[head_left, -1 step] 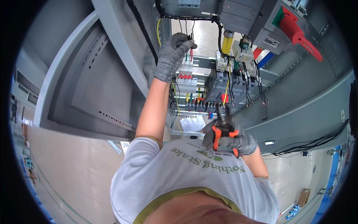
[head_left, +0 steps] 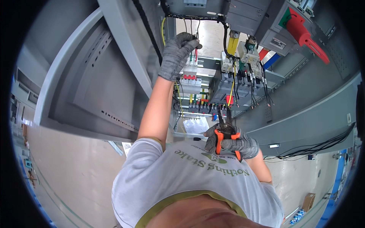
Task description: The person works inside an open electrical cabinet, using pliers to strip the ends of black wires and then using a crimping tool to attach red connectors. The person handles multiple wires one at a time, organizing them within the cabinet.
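Pliers [head_left: 225, 133] with orange handles, gripped firmly in the gloved right hand [head_left: 232, 142], low and right of centre, just in front of the chest; dark nose pointing up toward the row of terminals [head_left: 201, 108] at the bottom of the open electrical cabinet. Fingers wrapped tight round both handles, thumb across the near side.

Left hand [head_left: 178, 53], in the same grey knit glove, raised well above, arm stretched full length; fingers pinched narrow on thin wires [head_left: 194, 38], dark and red, hanging down from a black cable bundle [head_left: 194, 17] running along the cabinet top. Hands well apart, one high, one low.

Just below the left hand, a white breaker block [head_left: 190, 81] with red toggles, wires entering from above. Right of that, a group of pale breakers [head_left: 243, 60] with yellow, green and black leads trailing down, loose ends dangling near the pliers. Yellow cable [head_left: 232, 43] dropping from the far top into that group.

Far right, a grey switch housing with a large red lever [head_left: 306, 36] sticking out. Left, the grey cabinet door [head_left: 83, 83] swung open, slotted strip along its inner face. Below the cabinet, a clear plastic bag [head_left: 195, 125] just left of the pliers. Pale floor [head_left: 68, 171] beyond on both sides; black cords [head_left: 319, 148] snaking across on the right.
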`<state>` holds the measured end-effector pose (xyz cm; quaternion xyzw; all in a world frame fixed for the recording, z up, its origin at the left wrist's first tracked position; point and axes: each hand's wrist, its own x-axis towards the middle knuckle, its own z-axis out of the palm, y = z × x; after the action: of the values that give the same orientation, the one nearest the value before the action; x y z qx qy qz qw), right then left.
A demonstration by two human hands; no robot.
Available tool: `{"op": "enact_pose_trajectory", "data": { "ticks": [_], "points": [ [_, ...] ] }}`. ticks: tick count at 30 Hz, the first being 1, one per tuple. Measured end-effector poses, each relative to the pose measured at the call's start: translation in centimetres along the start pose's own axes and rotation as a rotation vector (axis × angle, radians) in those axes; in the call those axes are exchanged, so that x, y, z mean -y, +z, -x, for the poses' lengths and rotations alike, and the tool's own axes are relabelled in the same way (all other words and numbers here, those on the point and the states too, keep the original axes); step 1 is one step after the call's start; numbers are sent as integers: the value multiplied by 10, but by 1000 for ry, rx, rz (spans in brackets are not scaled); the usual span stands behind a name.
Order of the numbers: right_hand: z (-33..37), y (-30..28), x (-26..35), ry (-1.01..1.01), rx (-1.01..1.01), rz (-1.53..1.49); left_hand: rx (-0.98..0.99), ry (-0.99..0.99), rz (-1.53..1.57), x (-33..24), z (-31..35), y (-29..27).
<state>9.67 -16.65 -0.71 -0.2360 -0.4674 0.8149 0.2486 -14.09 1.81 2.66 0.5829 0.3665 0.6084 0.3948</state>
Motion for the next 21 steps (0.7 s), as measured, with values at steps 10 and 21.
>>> {"op": "enact_pose_trajectory", "data": {
  "ticks": [10, 21],
  "points": [
    [23, 7, 0, -115, -152, 563, -185, 200, -270, 0, 13, 24],
    [-79, -11, 131, -215, -1033, 1982, -231, 194, 56, 11, 13, 43]
  ]
}}
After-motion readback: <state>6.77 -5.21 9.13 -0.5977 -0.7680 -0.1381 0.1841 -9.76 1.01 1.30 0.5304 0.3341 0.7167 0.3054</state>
